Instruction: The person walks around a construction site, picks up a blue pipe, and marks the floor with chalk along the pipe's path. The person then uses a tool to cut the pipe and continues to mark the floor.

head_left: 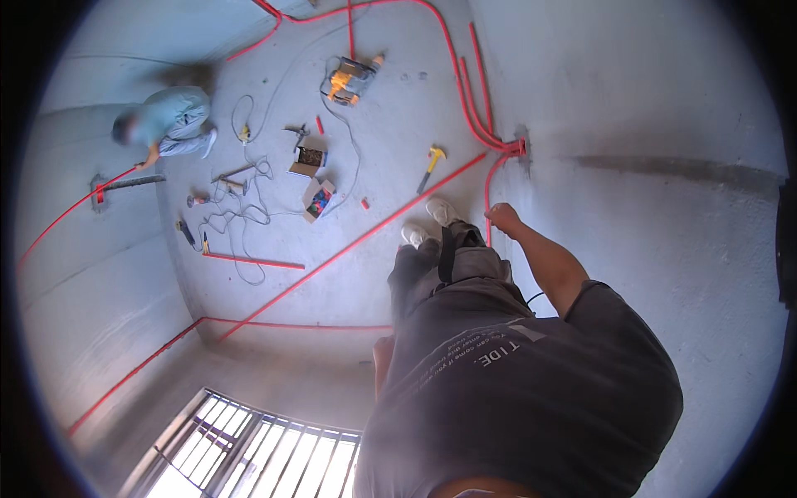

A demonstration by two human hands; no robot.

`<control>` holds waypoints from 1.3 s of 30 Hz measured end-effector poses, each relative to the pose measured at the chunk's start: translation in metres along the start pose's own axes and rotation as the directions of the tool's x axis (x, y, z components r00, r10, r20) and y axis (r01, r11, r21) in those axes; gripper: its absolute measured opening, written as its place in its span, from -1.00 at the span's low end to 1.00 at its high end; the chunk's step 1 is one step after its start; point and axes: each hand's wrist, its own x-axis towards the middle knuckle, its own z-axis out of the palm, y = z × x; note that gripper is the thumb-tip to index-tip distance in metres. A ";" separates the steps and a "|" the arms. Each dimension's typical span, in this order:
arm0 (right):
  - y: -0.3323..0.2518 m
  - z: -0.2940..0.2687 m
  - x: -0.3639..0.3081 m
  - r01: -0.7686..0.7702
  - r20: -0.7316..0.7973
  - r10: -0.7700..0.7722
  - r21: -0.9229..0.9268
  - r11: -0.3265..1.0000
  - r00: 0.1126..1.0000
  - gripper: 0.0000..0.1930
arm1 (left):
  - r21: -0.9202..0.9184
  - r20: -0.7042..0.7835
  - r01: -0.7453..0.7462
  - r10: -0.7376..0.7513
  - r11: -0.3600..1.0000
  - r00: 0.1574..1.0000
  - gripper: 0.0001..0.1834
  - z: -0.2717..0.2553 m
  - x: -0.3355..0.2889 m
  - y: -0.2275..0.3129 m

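My right hand [502, 217] is closed in front of me on the right, its fingers curled. Its fingertips overlap a red conduit pipe [488, 187] that curves down from a wall box [520, 148]. Whether they grip this pipe or only pass in front of it, I cannot tell. At my left side, only a strip of my left hand or forearm [383, 358] shows beside my dark shirt; its fingers are hidden. Ahead of my shoes lies a hammer [432, 168] with a yellow head. A long straight red conduit pipe [357, 245] runs diagonally across the floor.
A co-worker [170, 123] crouches at the left wall, one hand on a red pipe [62, 214]. A yellow power tool [344, 83], two open cardboard boxes [299, 168] and tangled cables [257, 217] lie on the floor. Behind me is a barred window [266, 448].
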 end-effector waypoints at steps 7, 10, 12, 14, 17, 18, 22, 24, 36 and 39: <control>-0.001 0.023 -0.087 -0.413 0.071 0.410 0.029 0.910 0.909 -0.65 | -0.295 0.078 0.484 -0.484 0.824 0.871 -0.57 -0.058 0.030 0.014; 0.016 0.033 -0.112 -0.299 0.099 0.299 -0.016 0.954 0.949 -0.70 | -0.397 0.070 0.518 -0.537 0.758 0.840 -0.57 -0.077 0.049 0.013; 0.002 0.033 -0.105 -0.399 0.101 0.391 0.084 0.913 0.915 -0.73 | -0.453 0.052 0.464 -0.497 0.761 0.866 -0.57 -0.090 0.068 0.011; -0.050 0.027 -0.090 -0.578 0.122 0.565 0.215 0.787 0.816 -0.74 | -0.501 0.030 0.407 -0.455 0.764 0.890 -0.58 -0.107 0.080 0.012; -0.083 0.020 -0.073 -0.572 0.077 0.578 0.294 0.766 0.813 -0.75 | -0.520 0.018 0.353 -0.402 0.778 0.915 -0.58 -0.116 0.098 0.006; -0.094 0.016 -0.064 -0.552 0.059 0.561 0.287 0.783 0.826 -0.74 | -0.511 0.021 0.347 -0.393 0.786 0.919 -0.61 -0.118 0.102 0.005; -0.121 0.005 -0.044 -0.518 -0.008 0.538 0.256 0.816 0.843 -0.73 | -0.512 0.036 0.367 -0.408 0.776 0.912 -0.59 -0.127 0.108 0.010; -0.130 0.003 -0.043 -0.510 -0.031 0.534 0.254 0.822 0.845 -0.74 | -0.481 0.093 0.435 -0.449 0.761 0.889 -0.62 -0.116 0.115 -0.018; -0.103 0.014 0.022 -0.621 0.005 0.622 -0.040 0.783 0.783 -0.63 | 0.384 0.230 -0.514 0.459 0.767 0.858 -0.66 -0.130 0.192 -0.121; -0.059 0.011 0.067 -0.327 0.034 0.363 -0.363 0.873 0.931 -0.58 | 0.287 0.221 -0.509 0.460 0.812 0.860 -0.67 -0.178 0.243 -0.059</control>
